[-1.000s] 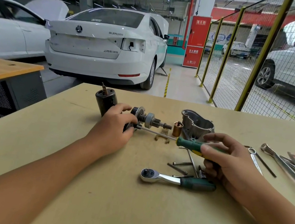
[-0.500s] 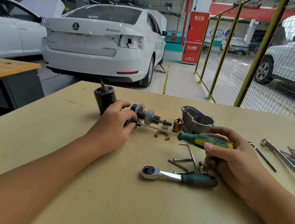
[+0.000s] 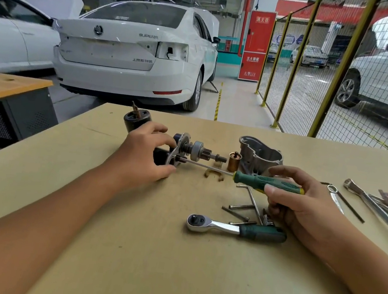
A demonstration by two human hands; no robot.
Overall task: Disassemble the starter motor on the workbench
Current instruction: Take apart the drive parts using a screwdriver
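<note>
Right now the starter motor [image 3: 182, 151] lies on its side toward the far edge of the counter [image 3: 126, 248], its geared shaft pointing right. My left hand [image 3: 146, 157] has its grip curled round the dark body end and the metal plate, pinning it down. My right hand [image 3: 303, 199] pinches the green handle of the screwdriver [image 3: 267, 182], whose thin blade reaches left to the plate; whether the tip sits in a screw head I cannot tell.

Judging by the solid steel and windings, this piece should feel heavy and stiff, and round enough to roll, so I'd grip the barrel and plate rim, not the shaft, which looks greasy and slick. The small gear and collar seem likely to slide if tipped.

Just beside the shaft tip sit a brass sleeve [image 3: 234, 162] and the grey housing [image 3: 260, 156]. A ratchet [image 3: 234, 228] lies nearer me, with loose bolts [image 3: 241, 207] close by.
</note>
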